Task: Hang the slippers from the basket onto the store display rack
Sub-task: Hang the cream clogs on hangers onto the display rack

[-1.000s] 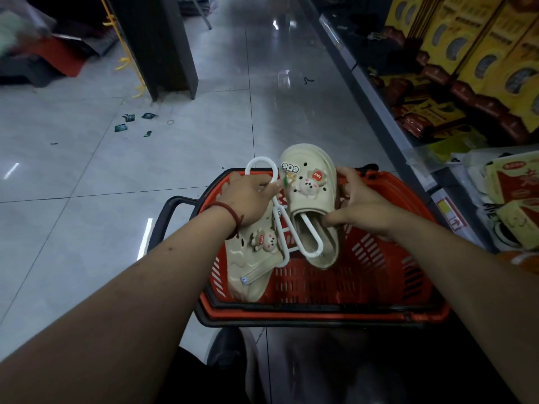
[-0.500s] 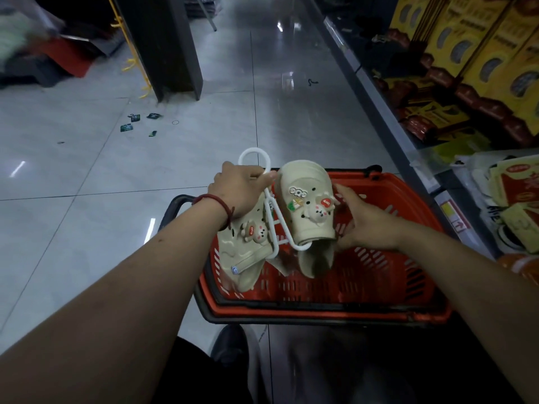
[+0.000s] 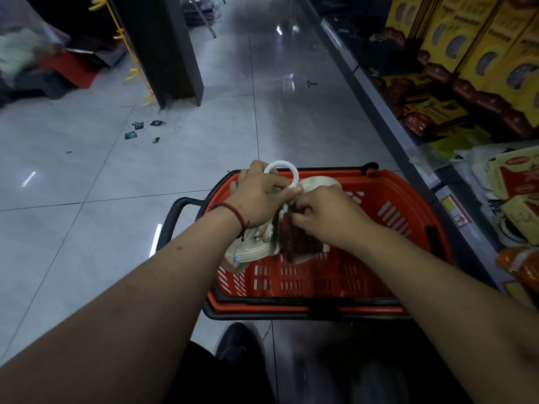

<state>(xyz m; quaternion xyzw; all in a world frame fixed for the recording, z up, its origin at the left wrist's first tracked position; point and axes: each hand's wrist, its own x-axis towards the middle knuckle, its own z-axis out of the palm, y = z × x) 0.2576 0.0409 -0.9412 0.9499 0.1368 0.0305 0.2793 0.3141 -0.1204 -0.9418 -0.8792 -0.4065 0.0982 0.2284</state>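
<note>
Above the red basket (image 3: 393,182), which sits on the tiled floor (image 3: 87,228), the left hand (image 3: 256,196) is closed around a white hanger (image 3: 293,172) whose hook loop rises past its knuckles. A cream slipper (image 3: 253,252) hangs below that hand, over the basket's left rim. Just right of it, the right hand (image 3: 329,214) pinches the second slipper (image 3: 300,243), dark sole up, against the hanger. Right of the basket stands a shelf (image 3: 423,158) of yellow boxes (image 3: 472,39).

Glossy grey floor (image 3: 87,228), stocked shelves (image 3: 437,91).
</note>
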